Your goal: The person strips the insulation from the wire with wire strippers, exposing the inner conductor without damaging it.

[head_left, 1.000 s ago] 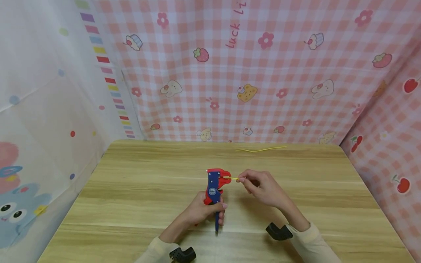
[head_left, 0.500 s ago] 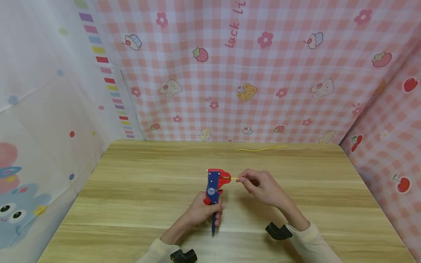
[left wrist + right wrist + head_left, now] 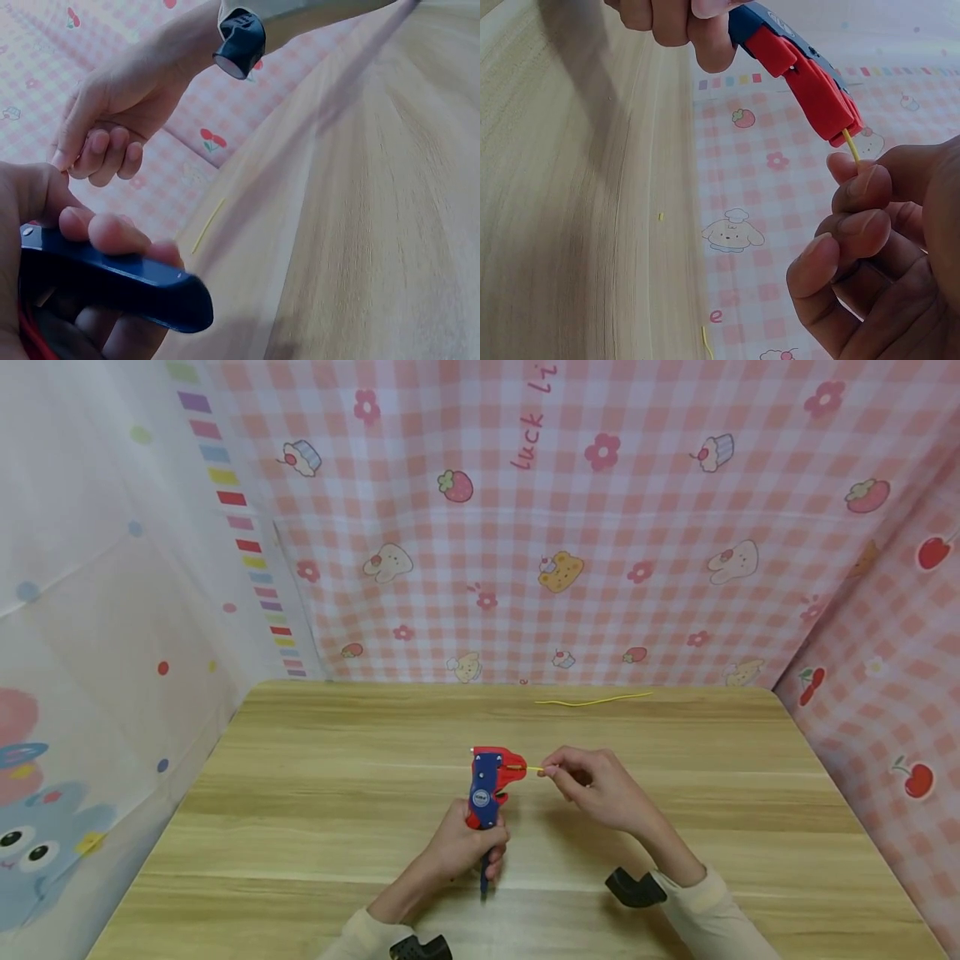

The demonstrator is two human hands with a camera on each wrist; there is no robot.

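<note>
My left hand (image 3: 467, 846) grips a red and blue wire stripper (image 3: 483, 781) by its handles, thumb across the front. The tool stands with its red head pointing right. A thin yellow wire (image 3: 534, 768) runs from the head to my right hand (image 3: 602, 789), which pinches it between thumb and index finger. In the right wrist view, only a short length of the wire (image 3: 850, 144) shows between the red head (image 3: 821, 97) and the fingertips. The left wrist view shows the blue handle (image 3: 120, 277) under my curled left fingers; the head is out of sight there.
Another yellow wire (image 3: 592, 702) lies along the back of the wooden table (image 3: 337, 727). A tiny yellow piece (image 3: 661, 217) lies on the tabletop in the right wrist view. Patterned cloth (image 3: 480, 527) hangs behind the table and on both sides.
My left hand has squeezed the wire stripper; its lower handle has swung slightly left and the head has closed around the wire. The right hand has stayed nearly still.
</note>
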